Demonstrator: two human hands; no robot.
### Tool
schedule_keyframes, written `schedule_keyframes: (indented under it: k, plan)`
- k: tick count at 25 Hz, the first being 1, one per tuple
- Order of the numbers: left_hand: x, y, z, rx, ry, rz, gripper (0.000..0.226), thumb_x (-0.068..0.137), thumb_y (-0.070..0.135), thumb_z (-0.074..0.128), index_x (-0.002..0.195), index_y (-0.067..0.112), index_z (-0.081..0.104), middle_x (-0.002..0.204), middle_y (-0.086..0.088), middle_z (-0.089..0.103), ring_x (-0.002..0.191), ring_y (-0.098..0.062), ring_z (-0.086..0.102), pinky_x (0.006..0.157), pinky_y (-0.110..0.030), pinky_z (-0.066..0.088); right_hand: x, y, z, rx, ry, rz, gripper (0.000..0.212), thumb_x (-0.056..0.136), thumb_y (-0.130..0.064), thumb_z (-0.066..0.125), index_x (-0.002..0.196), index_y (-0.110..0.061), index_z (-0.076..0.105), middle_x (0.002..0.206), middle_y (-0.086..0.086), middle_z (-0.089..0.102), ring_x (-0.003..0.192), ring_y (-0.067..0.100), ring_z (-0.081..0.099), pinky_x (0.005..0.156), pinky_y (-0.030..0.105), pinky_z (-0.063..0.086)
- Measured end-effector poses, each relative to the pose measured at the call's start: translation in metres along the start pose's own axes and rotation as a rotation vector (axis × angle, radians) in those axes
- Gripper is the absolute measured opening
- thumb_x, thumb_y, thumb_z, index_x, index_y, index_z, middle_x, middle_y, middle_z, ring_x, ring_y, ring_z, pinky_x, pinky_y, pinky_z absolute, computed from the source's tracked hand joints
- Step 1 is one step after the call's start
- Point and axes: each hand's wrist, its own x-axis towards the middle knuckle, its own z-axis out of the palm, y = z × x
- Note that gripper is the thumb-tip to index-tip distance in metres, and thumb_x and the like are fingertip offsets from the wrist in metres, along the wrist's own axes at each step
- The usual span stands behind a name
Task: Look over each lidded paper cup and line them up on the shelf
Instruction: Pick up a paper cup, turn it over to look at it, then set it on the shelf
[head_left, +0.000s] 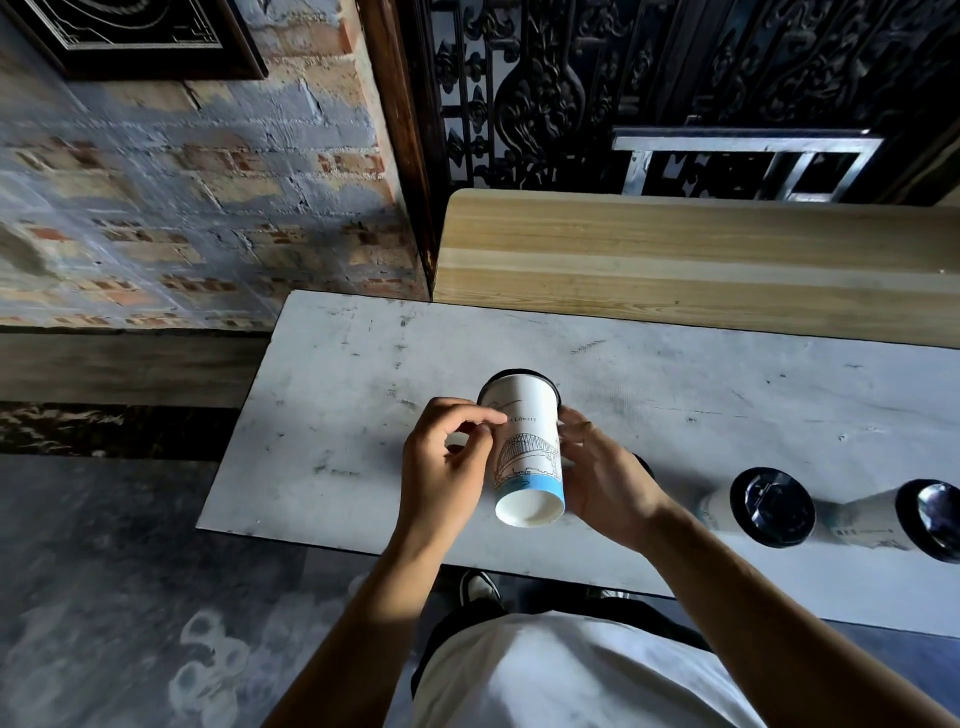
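Cup tilted between both hands' grip.

Both hands (fingers curled) grip cup: left, right.

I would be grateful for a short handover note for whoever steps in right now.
Left hand and right hand: both grip the held cup, tipped with its base toward the camera and lid away, above the white shelf.
Two more lidded cups stand on the shelf to the right.
Left: finish checking the held cup, then set it in line.
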Motion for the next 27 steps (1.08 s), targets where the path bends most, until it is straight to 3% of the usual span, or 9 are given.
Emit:
schedule_keyframes:
  k: [2, 5, 7, 10, 13, 16, 20, 23, 27]
  plan:
    - [-0.001, 0.0, 0.001, -0.023, 0.004, -0.051, 0.022, 0.082, 0.005, 0.057, 0.084, 0.018, 0.075, 0.097, 0.004, 0.07, 0.094, -0.019, 0.068, 0.074, -0.051, 0.059, 0.0, 0.0, -0.001, 0.013, 0.006, -0.001, 0.053, 0.087, -0.03, 0.057, 0.139, -0.025, 0.059, 0.136, 0.037, 0.052, 0.113, 0.038, 0.058, 0.109, 0.061, 0.043]
    - [-0.004, -0.001, 0.001, -0.055, 0.008, -0.106, 0.017, 0.082, 0.01, 0.059, 0.083, 0.022, 0.072, 0.095, -0.001, 0.071, 0.084, -0.024, 0.067, 0.071, -0.044, 0.057, 0.0, -0.001, -0.001, 0.066, 0.064, -0.03, 0.046, 0.092, -0.026, 0.055, 0.136, -0.033, 0.061, 0.108, 0.026, 0.062, 0.104, 0.037, 0.058, 0.101, 0.055, 0.043]
    - [-0.004, 0.0, 0.001, -0.079, 0.012, -0.14, 0.009, 0.083, 0.014, 0.064, 0.083, 0.02, 0.071, 0.092, 0.0, 0.071, 0.081, -0.02, 0.067, 0.069, -0.036, 0.056, 0.001, 0.001, -0.005, 0.041, 0.071, -0.048, 0.049, 0.1, -0.012, 0.047, 0.142, -0.037, 0.056, 0.102, 0.02, 0.068, 0.096, 0.033, 0.064, 0.097, 0.052, 0.044]
    - [-0.005, 0.002, 0.002, -0.081, -0.008, -0.146, 0.005, 0.088, 0.008, 0.072, 0.088, 0.012, 0.071, 0.093, -0.001, 0.071, 0.082, -0.007, 0.067, 0.07, -0.019, 0.054, 0.003, 0.003, -0.008, 0.034, 0.047, -0.043, 0.054, 0.102, -0.002, 0.042, 0.136, -0.041, 0.057, 0.118, 0.022, 0.072, 0.101, 0.033, 0.069, 0.1, 0.055, 0.047]
    - [-0.005, 0.003, 0.0, -0.055, -0.013, -0.122, 0.005, 0.091, 0.001, 0.071, 0.092, 0.006, 0.07, 0.096, -0.004, 0.071, 0.084, -0.001, 0.066, 0.071, -0.014, 0.053, 0.003, 0.005, -0.009, 0.053, 0.05, -0.027, 0.05, 0.103, -0.004, 0.041, 0.145, -0.028, 0.053, 0.135, 0.032, 0.061, 0.113, 0.038, 0.06, 0.113, 0.063, 0.037]
    - [-0.004, 0.004, -0.001, -0.069, -0.016, -0.105, 0.004, 0.089, 0.008, 0.07, 0.094, 0.009, 0.07, 0.098, -0.004, 0.071, 0.085, -0.002, 0.066, 0.072, -0.016, 0.054, 0.002, 0.005, -0.008, 0.06, 0.018, -0.003, 0.042, 0.104, -0.022, 0.046, 0.146, -0.019, 0.054, 0.146, 0.03, 0.054, 0.12, 0.039, 0.058, 0.115, 0.065, 0.033]
    - [-0.006, 0.006, -0.002, -0.072, -0.02, -0.104, 0.016, 0.086, 0.011, 0.061, 0.099, 0.016, 0.07, 0.1, -0.003, 0.071, 0.088, -0.007, 0.067, 0.074, -0.022, 0.056, 0.001, 0.002, -0.009, 0.048, -0.016, 0.02, 0.057, 0.099, -0.043, 0.054, 0.15, -0.02, 0.048, 0.147, 0.028, 0.055, 0.131, 0.043, 0.053, 0.116, 0.062, 0.033]
    - [-0.006, 0.007, -0.003, -0.013, -0.047, 0.013, 0.032, 0.087, -0.007, 0.058, 0.101, 0.018, 0.073, 0.106, -0.006, 0.067, 0.091, -0.012, 0.067, 0.072, -0.019, 0.052, 0.001, 0.002, -0.011, 0.059, -0.03, -0.014, 0.051, 0.099, -0.039, 0.052, 0.15, -0.034, 0.047, 0.15, 0.027, 0.051, 0.129, 0.045, 0.052, 0.113, 0.063, 0.035]
    - [-0.005, 0.007, -0.004, 0.045, -0.077, 0.125, 0.038, 0.082, -0.004, 0.057, 0.097, 0.023, 0.079, 0.103, -0.006, 0.06, 0.094, -0.016, 0.064, 0.07, -0.013, 0.046, -0.001, 0.0, -0.01, 0.062, -0.075, -0.034, 0.052, 0.096, -0.035, 0.054, 0.148, -0.036, 0.048, 0.152, 0.029, 0.048, 0.124, 0.044, 0.053, 0.108, 0.063, 0.041]
